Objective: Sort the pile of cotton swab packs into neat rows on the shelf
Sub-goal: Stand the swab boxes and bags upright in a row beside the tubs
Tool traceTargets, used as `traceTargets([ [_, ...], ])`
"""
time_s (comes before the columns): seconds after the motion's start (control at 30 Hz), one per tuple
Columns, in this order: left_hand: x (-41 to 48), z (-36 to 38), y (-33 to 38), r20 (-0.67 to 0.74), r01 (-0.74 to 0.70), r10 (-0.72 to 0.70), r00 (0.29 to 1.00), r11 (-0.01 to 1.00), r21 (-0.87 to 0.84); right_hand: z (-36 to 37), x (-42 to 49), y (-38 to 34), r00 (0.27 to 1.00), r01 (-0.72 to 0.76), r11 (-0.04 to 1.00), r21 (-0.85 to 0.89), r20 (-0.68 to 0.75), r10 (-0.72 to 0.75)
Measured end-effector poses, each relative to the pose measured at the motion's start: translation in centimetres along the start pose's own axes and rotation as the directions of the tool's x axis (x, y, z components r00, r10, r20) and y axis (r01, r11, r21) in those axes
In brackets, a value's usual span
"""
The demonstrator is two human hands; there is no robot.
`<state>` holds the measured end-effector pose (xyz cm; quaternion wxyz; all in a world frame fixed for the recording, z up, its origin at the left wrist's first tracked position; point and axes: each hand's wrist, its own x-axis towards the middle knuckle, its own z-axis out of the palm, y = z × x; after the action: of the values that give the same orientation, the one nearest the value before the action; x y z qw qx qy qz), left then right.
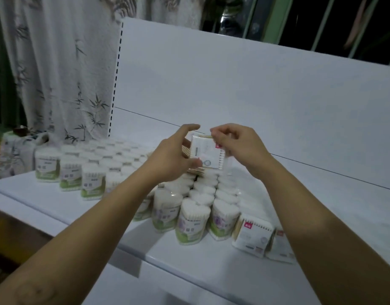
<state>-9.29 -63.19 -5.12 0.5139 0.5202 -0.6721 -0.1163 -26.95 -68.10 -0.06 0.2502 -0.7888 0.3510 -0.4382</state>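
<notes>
swab pack [208, 154] is hovering mid-frame above the rowed packs [196, 208] on the shelf [299, 188]; right hand [238, 146] is pinching its top corner, left hand [174, 155] is clasping its left edge, probably squaring it for placement.

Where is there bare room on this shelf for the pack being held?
Widest bare patch of shelf: right of the round packs, between the back panel and the two flat packs at the front edge. A narrower strip fronts the left rows. Under the left hand, right hand and held pack it is crowded.
</notes>
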Motion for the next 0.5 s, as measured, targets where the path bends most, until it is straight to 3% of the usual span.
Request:
traceTargets([
  [0.1, 0.1, 0.9, 0.6, -0.049, 0.036, -0.043, 0.998, 0.990, -0.135, -1.5, -0.6, 0.9, 0.995, -0.096, 0.971, 0.220, -0.004, 0.099],
  [0.2, 0.3, 2.7, 2.0, -0.056, 0.116, -0.137, 0.989, 0.953, -0.281, -3.0, -1.5, 1.4, 0.990, -0.122, 0.946, 0.300, -0.035, 0.139],
  [0.33, 0.3, 6.1, 4.3, -0.043, 0.105, -0.121, 0.992, 0.960, -0.259, -5.6, -3.2, 1.4, 0.992, -0.075, 0.997, -0.008, -0.101, 0.074],
  [0.5, -0.3, 11.3, 7.9, 0.178, 0.100, -0.069, 0.982, 0.980, -0.174, -11.0, -6.6, 1.7, 0.994, -0.056, 0.954, -0.293, -0.105, 0.026],
])
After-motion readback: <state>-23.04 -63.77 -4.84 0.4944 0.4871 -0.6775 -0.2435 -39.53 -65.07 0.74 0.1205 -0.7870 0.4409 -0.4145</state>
